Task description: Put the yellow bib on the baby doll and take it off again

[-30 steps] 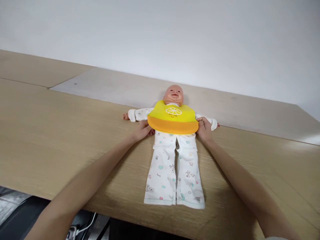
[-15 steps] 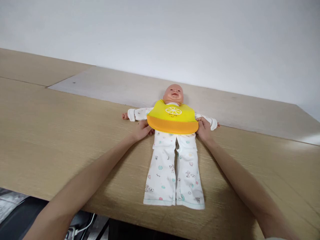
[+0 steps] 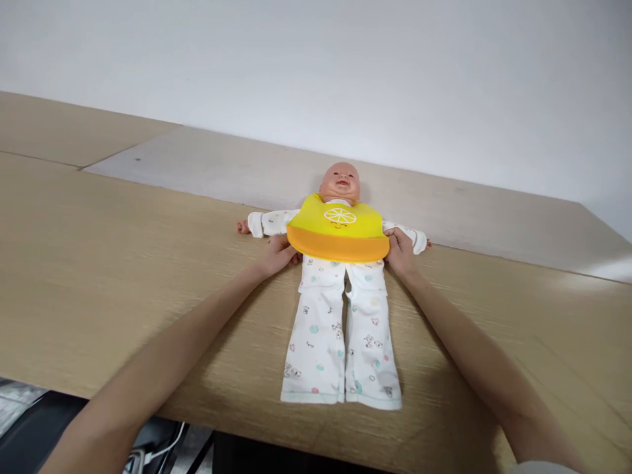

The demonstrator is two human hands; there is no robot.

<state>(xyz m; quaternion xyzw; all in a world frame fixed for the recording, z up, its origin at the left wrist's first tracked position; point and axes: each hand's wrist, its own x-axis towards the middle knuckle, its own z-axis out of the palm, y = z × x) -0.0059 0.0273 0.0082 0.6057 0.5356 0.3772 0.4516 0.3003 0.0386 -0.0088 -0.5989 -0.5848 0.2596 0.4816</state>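
Left hand (image 3: 276,255) and right hand (image 3: 401,251) each keep a pinching grip on a side edge of the lemon-print bib (image 3: 340,247), at its orange pocket; some fingertips hidden. Bib lies over the chest of a baby doll (image 3: 340,179), face-up on the table (image 3: 162,263), arms spread. Risk, as judged: uneven pulling could skew the bib or drag the doll sideways.

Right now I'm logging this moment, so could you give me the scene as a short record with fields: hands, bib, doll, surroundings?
Hands: left hand and right hand grip opposite sides of the bib
Bib: yellow, citrus-slice print, orange lower band; over the doll's chest
Doll: face up, arms spread, white patterned clothes
Surroundings: wooden table, pale wall behind
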